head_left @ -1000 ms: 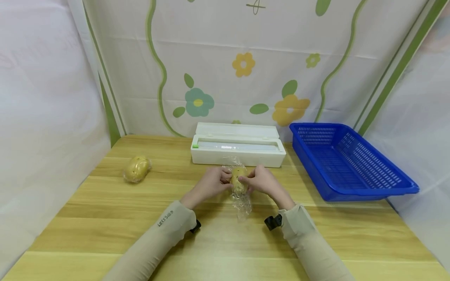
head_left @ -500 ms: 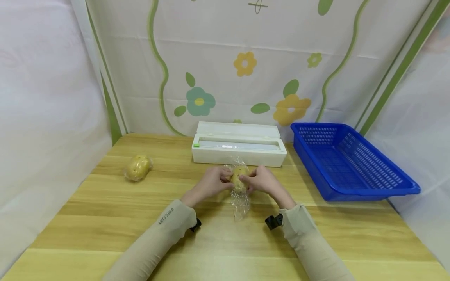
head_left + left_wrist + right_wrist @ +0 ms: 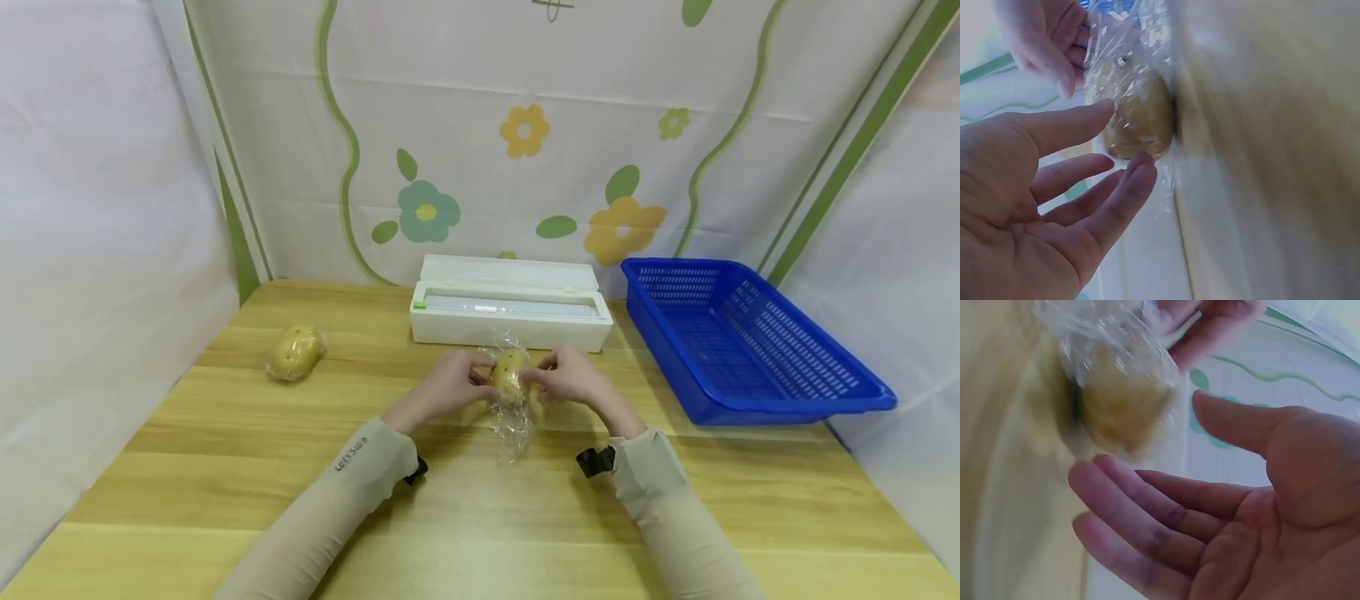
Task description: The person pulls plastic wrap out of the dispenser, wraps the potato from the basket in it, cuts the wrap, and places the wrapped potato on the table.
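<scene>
In the head view, a film-wrapped potato [image 3: 511,378] sits on the table between the two hands. Loose cling film [image 3: 513,433] spreads from its near and far ends. The left hand [image 3: 448,385] is at the potato's left side, thumb and fingers spread; in the left wrist view, their tips overlap its edge, and contact is hard to tell. To the right, the right hand [image 3: 573,379] has loosely bent fingers; the right wrist view shows a gap between its thumb and fingers, with nothing held. Another wrapped potato [image 3: 296,352] lies at the left of the table.
Behind the hands stands a long white cling film box [image 3: 510,327], lid up, with a roll inside. A blue plastic basket [image 3: 678,367] is at the right. Fabric with flower prints [image 3: 480,150] hangs behind the wooden table [image 3: 480,533].
The right hand has loosened its grip on the potato and shifted slightly right, its fingers spreading. The left hand's fingers have eased apart beside the potato, which stays in about the same place.
</scene>
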